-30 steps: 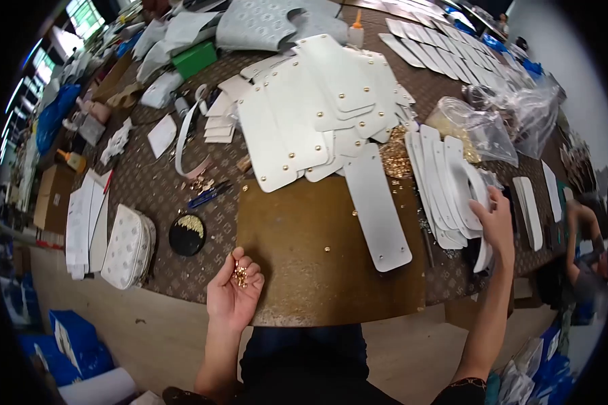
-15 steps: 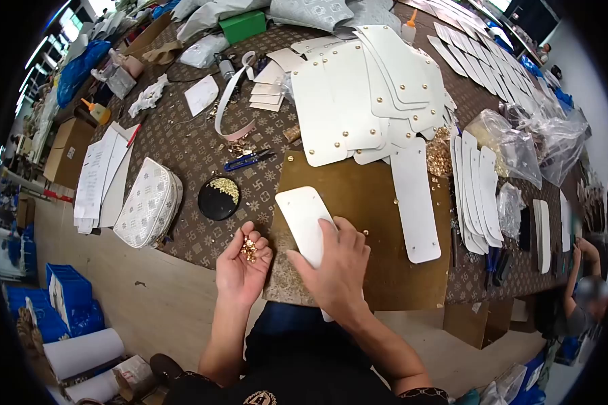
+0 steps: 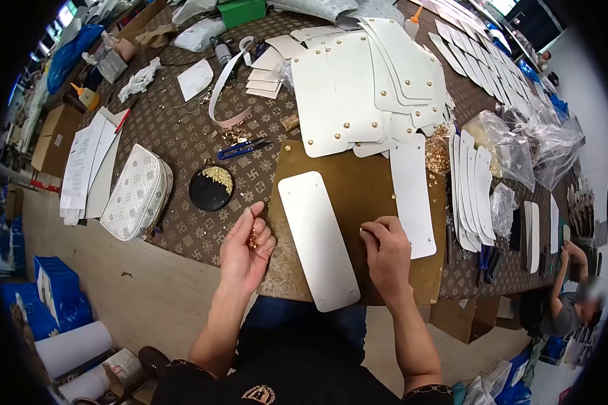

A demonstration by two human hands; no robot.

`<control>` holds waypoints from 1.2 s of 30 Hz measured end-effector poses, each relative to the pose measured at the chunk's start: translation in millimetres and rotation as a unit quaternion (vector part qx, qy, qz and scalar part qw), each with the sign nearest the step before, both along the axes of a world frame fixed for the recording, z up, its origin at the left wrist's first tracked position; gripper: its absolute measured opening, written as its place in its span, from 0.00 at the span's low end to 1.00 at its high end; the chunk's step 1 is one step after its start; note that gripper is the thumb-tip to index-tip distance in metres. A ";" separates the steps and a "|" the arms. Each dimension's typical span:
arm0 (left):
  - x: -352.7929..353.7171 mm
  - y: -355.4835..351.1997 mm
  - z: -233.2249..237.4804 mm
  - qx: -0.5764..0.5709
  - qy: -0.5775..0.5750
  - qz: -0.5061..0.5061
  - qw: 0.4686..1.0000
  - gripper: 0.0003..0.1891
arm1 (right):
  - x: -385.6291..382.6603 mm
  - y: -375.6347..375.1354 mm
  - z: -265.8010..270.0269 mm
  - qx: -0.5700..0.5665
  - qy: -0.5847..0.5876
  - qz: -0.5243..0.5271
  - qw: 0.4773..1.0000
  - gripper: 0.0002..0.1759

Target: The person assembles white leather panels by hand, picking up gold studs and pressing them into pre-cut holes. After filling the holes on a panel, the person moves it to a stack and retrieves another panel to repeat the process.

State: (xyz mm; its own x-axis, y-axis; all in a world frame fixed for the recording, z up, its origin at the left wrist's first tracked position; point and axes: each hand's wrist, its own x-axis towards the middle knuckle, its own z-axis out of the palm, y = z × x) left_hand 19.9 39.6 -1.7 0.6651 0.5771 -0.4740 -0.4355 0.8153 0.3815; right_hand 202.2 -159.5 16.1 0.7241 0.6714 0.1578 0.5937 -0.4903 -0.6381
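In the head view, my left hand (image 3: 245,251) is cupped at the mat's left edge, fingers curled around several small gold studs (image 3: 252,239). My right hand (image 3: 387,255) is above the right part of the brown mat (image 3: 358,192), thumb and fingertips pinched together. A tiny gold stud (image 3: 363,229) shows at those fingertips, partly hidden. Between the hands lies a long white panel (image 3: 319,239) with rounded corners, small marks at both ends, its near end past the mat's front edge. Another white strip (image 3: 414,202) lies to the right.
Large studded white panels (image 3: 338,101) are piled behind the mat. A black dish (image 3: 209,189) of gold pieces, blue snips (image 3: 243,148) and a patterned white pouch (image 3: 136,194) lie to the left. More white strips (image 3: 471,192) and a person (image 3: 574,304) are at right.
My right hand has let go of the white panel and moved right, now pinching. The panel lies flat on the mat, fully uncovered. My left hand's fingers have curled further over the studs.
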 end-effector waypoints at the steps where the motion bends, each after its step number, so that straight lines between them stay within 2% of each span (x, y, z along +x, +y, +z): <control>1: 2.7 2.0 1.1 0.029 0.000 -0.018 0.999 0.15 | 3.2 1.5 1.7 0.001 0.000 0.007 1.000 0.09; 5: 11.8 10.5 3.1 0.066 0.045 -0.022 0.997 0.17 | 15.4 4.7 10.8 -0.036 -0.030 0.063 0.997 0.05; 9: 14.7 18.7 6.9 0.049 0.042 -0.051 0.997 0.21 | 22.5 7.3 9.3 -0.072 -0.064 0.118 0.988 0.04; 12: 16.8 22.6 18.7 0.029 0.051 -0.061 0.996 0.20 | 28.3 10.4 11.2 -0.079 -0.036 0.142 0.986 0.05; 17: 17.8 32.3 10.5 0.060 0.055 -0.082 0.993 0.19 | 33.9 12.6 15.0 -0.068 -0.043 0.195 0.977 0.05; 19: 18.4 37.8 6.9 0.048 0.021 -0.132 0.990 0.17 | 34.9 14.0 16.7 -0.064 -0.052 0.214 0.973 0.05; 22: 21.0 41.2 6.8 0.087 0.025 -0.160 0.983 0.16 | 35.5 19.6 23.8 -0.071 -0.019 0.203 0.976 0.03; 24: 24.4 44.2 11.0 0.096 0.035 -0.171 0.980 0.16 | 37.4 30.7 33.5 -0.031 0.070 0.187 0.979 0.05; 27: 29.8 44.9 12.1 0.110 0.072 -0.185 0.974 0.16 | 40.0 59.8 37.1 0.014 0.134 0.190 0.972 0.06; 30: 34.6 45.9 8.5 0.120 0.101 -0.184 0.970 0.16 | 48.5 87.8 13.3 0.047 0.180 0.205 0.961 0.07; 36: 32.1 54.9 7.1 0.130 0.133 -0.170 0.968 0.12 | 52.6 111.2 -8.6 0.043 0.142 0.207 0.967 0.08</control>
